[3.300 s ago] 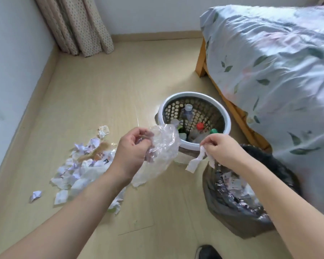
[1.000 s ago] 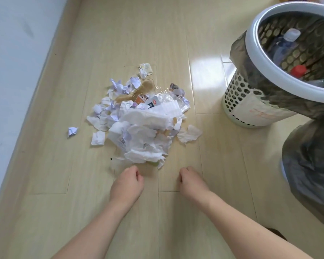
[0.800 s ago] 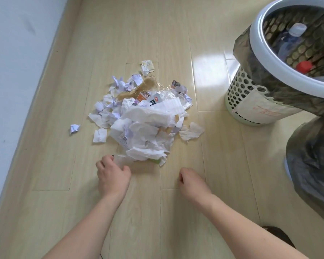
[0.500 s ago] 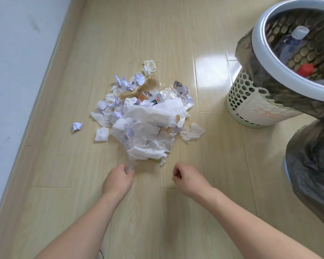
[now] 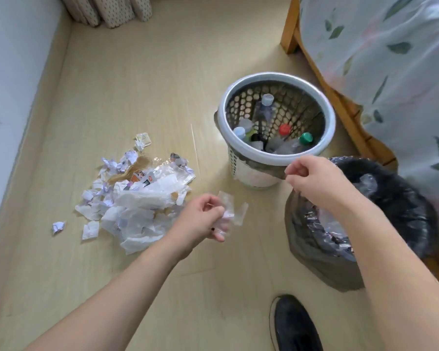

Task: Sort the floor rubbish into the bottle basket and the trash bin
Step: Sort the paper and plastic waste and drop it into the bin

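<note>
A: Room to move?

B: Bare floor (image 5: 162, 79) from the curtain (image 5: 107, 10) down to the rubbish pile (image 5: 134, 198). Wall (image 5: 8, 84) bounds the left, bed (image 5: 375, 72) the right. Bottle basket (image 5: 276, 117) stands just beside the bed frame; trash bin (image 5: 365, 224) in its black bag sits nearer, touching the basket's base. A shoe (image 5: 294, 325) is at the bottom edge.

A: Hands?

B: Left hand (image 5: 200, 219) pinches a clear plastic scrap (image 5: 231, 211), fingers curled, in the air between pile and bin. Right hand (image 5: 312, 181) is over the bin's rim, fingers curled; can't tell whether it's pinching anything.

A: Scrap orientation?

B: Crumpled, long axis roughly across the view, free end toward the bin.
</note>
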`<state>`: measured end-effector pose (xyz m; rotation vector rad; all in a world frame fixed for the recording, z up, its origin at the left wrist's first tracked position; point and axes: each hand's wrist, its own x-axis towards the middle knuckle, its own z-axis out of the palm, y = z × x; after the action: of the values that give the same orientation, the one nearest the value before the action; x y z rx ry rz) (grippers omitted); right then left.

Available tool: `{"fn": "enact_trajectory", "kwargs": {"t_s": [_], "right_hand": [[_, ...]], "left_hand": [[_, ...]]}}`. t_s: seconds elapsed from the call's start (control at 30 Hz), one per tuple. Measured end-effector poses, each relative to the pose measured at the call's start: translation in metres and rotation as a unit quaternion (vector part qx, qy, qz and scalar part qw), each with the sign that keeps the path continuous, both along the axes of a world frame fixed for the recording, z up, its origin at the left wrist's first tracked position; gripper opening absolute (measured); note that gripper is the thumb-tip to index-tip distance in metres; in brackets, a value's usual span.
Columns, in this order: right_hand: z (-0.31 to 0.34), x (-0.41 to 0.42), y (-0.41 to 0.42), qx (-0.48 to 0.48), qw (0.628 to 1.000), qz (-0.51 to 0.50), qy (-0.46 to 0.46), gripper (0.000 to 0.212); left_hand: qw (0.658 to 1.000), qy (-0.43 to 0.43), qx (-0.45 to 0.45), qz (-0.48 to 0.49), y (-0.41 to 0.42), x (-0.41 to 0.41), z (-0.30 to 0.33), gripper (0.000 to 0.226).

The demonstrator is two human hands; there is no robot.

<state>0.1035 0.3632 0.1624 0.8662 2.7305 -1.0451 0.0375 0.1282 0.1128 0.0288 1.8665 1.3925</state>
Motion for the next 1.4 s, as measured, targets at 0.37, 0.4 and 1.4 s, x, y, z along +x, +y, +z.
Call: {"fn": "enact_trajectory", "kwargs": {"t_s": [0.37,0.4,1.4], "right_hand": [[-0.04,0.124,0.116,0.03,0.962,-0.271,-0.034,0.008],[-0.047,0.128,0.119,0.021,0.96,-0.277,-0.042,0.012],[-0.223,-0.128,-0.167,0.039,0.976,0.136,-0.165,0.035]], "left_hand": [[0.958,0.155,-0.057,-0.236,0.24,0.066,0.02,0.011],[0.94,0.183,-0.096,-0.271,0.247,0.068,0.011,0.014],[0.871,0.275,-0.349,0.211,-0.179,-0.082,-0.162,0.033]]}}
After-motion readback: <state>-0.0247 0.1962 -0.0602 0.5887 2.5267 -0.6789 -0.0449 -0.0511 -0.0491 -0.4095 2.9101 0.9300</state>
